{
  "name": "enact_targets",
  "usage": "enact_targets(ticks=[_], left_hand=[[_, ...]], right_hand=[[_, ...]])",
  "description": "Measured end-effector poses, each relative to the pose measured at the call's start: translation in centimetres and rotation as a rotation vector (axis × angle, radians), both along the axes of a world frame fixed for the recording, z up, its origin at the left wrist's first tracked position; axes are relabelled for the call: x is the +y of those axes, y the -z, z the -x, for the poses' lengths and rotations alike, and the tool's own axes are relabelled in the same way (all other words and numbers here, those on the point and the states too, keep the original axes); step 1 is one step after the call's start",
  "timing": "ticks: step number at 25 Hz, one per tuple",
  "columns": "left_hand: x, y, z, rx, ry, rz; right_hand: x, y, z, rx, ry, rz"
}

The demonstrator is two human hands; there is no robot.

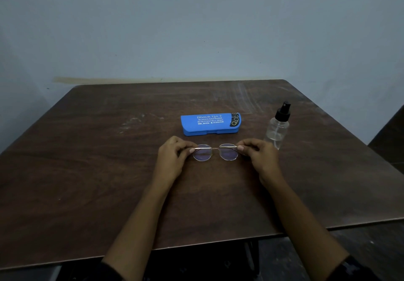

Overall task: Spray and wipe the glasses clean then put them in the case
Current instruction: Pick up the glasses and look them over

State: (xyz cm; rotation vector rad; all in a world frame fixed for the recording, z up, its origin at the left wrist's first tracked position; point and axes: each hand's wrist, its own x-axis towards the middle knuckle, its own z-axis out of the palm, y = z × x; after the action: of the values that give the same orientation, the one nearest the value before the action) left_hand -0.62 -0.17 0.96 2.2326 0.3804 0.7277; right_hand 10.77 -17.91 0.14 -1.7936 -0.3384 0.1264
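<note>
A pair of thin metal-framed glasses [215, 152] with round lenses is held just above the middle of the brown table [109, 171]. My left hand [175, 158] pinches the left end of the frame. My right hand [259, 156] pinches the right end. Behind the glasses lies a blue case [211, 124], shut, with white lettering on its lid. A clear spray bottle [277, 127] with a black pump top stands upright to the right of the case, just beyond my right hand.
A pale wall [196, 29] runs behind the table's far edge. The table's near edge crosses low in the view, with dark floor [360, 241] below at the right. No cloth is in view.
</note>
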Motion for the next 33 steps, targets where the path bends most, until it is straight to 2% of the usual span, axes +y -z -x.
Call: enact_targets(ticks=[12,28,33], left_hand=[[0.10,-0.26,0.15,0.082,0.096,-0.013],[0.25,0.12,0.33,0.029,0.049,0.052],[0.35,0.23,0.52,0.001,0.037,0.060]], right_hand=[[-0.70,-0.22,-0.54,0.036,-0.055,0.048],[-0.23,0.17,-0.53,-0.111,-0.020,0.146],[-0.18,-0.24,0.20,-0.333,-0.035,0.249]])
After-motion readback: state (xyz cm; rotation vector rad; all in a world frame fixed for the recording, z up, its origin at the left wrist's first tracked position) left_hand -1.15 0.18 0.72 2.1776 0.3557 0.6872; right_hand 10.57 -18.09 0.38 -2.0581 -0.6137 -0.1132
